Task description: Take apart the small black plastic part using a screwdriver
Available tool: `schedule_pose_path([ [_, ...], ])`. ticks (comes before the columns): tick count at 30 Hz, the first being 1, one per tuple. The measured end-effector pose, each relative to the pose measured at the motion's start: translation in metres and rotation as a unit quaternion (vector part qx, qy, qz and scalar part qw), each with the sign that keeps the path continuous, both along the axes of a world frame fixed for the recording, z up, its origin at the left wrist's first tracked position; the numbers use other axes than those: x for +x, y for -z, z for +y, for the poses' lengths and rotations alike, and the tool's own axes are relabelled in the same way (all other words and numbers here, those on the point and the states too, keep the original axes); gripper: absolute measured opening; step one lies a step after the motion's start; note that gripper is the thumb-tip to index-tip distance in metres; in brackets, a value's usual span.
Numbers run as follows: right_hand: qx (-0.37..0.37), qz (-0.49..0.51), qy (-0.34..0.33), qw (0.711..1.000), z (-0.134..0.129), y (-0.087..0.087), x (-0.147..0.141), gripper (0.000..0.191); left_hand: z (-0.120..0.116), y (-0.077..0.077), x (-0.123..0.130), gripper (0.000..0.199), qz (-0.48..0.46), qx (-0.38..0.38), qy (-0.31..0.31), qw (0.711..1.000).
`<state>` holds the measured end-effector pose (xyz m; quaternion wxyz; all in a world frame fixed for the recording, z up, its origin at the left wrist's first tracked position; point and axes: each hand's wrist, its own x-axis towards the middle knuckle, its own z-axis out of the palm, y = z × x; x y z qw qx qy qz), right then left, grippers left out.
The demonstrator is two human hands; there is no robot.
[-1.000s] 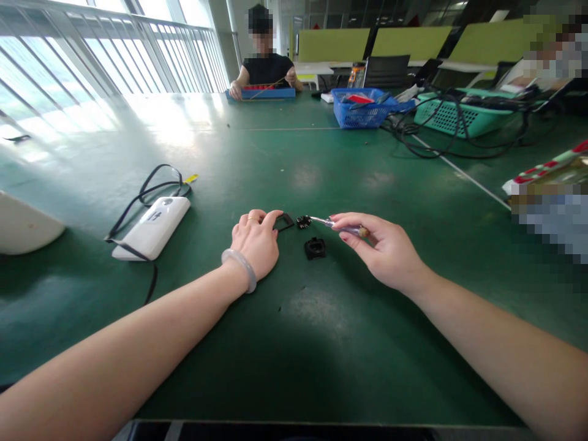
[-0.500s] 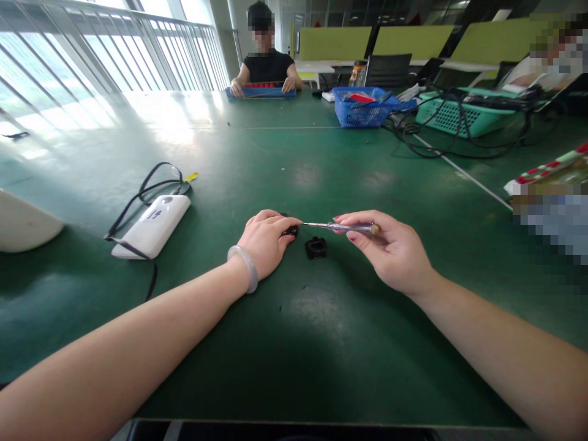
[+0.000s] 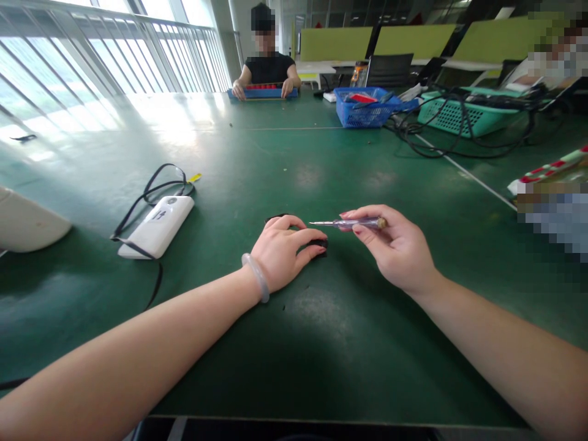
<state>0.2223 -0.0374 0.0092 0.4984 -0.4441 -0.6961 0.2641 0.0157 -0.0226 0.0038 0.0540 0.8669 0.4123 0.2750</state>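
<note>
My right hand (image 3: pixel 399 245) is closed around the handle of a screwdriver (image 3: pixel 362 223), a slim one with a clear purplish handle. Its thin metal shaft points left, above the table and touching nothing. With thumb and forefinger my left hand (image 3: pixel 285 248) pinches a small black plastic part (image 3: pixel 318 244) lying on the green table (image 3: pixel 257 367). Most of that part is covered by the fingers. Behind the knuckles of the same hand, the edge of another black piece (image 3: pixel 275 217) shows. A pale bangle is on the left wrist.
To the left lies a white power bank (image 3: pixel 158 226) with a black cable, beside a white rounded object (image 3: pixel 30 220). A blue basket (image 3: pixel 361 113) and a green basket (image 3: pixel 452 116) with tangled cables stand at the far right. A person (image 3: pixel 266 67) holds a blue frame opposite.
My left hand has moved right, off the far black piece and onto the nearer black part. The screwdriver tip has come away from the left fingers.
</note>
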Motion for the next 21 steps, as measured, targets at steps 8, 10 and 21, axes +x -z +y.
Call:
schedule_pose_path([
  [8,-0.005,-0.010,0.001,1.000,-0.0004,-0.0012,0.0008,0.013,0.0012,0.0002,-0.0018,0.022,-0.015,-0.020,-0.008,1.000],
  [10,-0.006,-0.010,0.003,1.000,-0.0004,-0.0009,0.0013,0.013,0.0021,0.0009,-0.0023,0.021,-0.026,-0.032,-0.013,0.999],
  [21,-0.011,-0.014,-0.001,1.000,0.0001,-0.0014,0.0019,0.014,0.0030,0.0017,-0.0030,0.023,-0.016,-0.034,-0.007,0.999],
])
